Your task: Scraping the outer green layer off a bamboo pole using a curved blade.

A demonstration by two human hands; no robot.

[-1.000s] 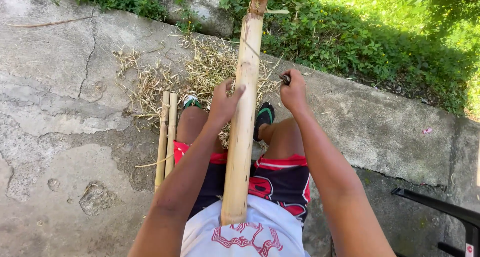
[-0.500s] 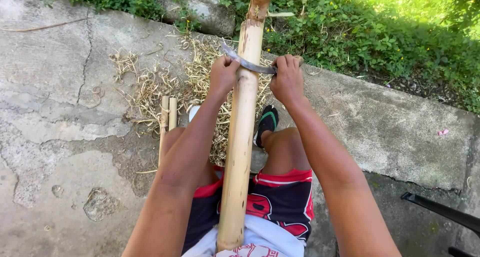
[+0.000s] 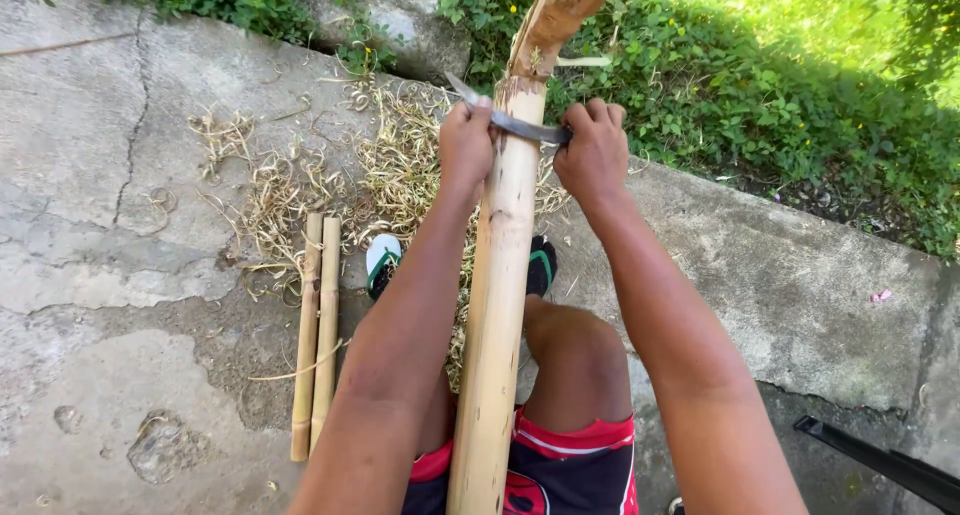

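Head view: a long bamboo pole [image 3: 497, 305] is seen propped between the knees of the seated person, its near end at the lap and its far end raised toward the grass. It is judged stiff, fairly heavy and smooth-skinned, so apt to slip or roll unless braced; a firm hold is best taken low on the shaft or against the body. Across its upper part a curved metal blade [image 3: 520, 125] is laid, touching the pole. The left hand [image 3: 466, 142] is closed on the blade's left end and the right hand [image 3: 592, 150] on its right end. Two thin bamboo sticks [image 3: 316, 325] lie side by side on the cracked concrete ground [image 3: 120, 275], left of the legs. Dry shavings [image 3: 300, 175] are scattered beyond them, before the grass bank [image 3: 800, 95].
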